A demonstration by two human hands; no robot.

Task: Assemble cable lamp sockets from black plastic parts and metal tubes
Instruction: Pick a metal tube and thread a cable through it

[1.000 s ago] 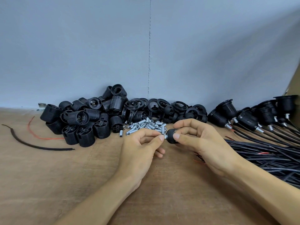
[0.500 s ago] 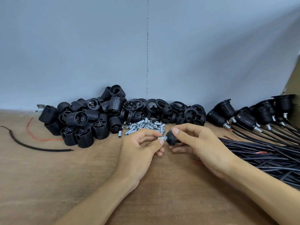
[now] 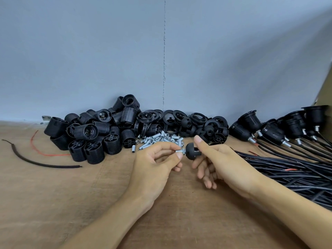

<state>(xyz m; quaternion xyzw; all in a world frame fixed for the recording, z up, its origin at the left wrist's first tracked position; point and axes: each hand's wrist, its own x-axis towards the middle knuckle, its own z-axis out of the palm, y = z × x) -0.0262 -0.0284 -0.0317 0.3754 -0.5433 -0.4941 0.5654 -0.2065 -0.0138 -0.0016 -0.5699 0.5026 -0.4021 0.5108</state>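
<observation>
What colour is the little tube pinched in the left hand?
Shiny silver. The tube in the left hand shows best in the head view.

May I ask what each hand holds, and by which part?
The left hand pinches the metal tube at its free end, black cap on the other. Whether the right hand grips the cap cannot be told.

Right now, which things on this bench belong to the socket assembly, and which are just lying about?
In the job: metal tube pinched by left hand; black cap on its end, at right hand; loose tubes pile; black socket parts pile; finished sockets on cables.
Lying about: black cable scrap; red wire; small metal bracket.
</observation>
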